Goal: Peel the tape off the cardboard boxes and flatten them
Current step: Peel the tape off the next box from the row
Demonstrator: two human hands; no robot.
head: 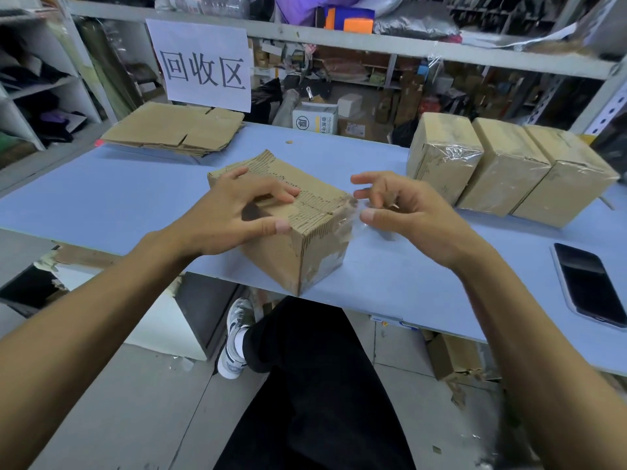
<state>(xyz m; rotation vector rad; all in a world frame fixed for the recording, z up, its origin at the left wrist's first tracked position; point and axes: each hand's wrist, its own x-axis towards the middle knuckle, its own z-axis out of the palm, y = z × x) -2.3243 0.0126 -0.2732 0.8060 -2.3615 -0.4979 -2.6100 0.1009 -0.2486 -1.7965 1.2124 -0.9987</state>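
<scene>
Item: brown cardboard box (291, 228), near-centre of pale blue table (118, 198). My left hand (234, 215) presses its stripped top, fingers spread; my right hand (403, 212) pinches clear tape (353, 215) at right corner. Step: peeling. Next: pull tape free.

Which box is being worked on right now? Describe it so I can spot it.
On the blue table, look at the near edge, centre. The box under the left hand stands alone, its top stripped to bare corrugation, unlike the three taped boxes at the right.

Left hand (237, 212) hides part of box (298, 232) top; phone (590, 286) cut off at right edge.
</scene>
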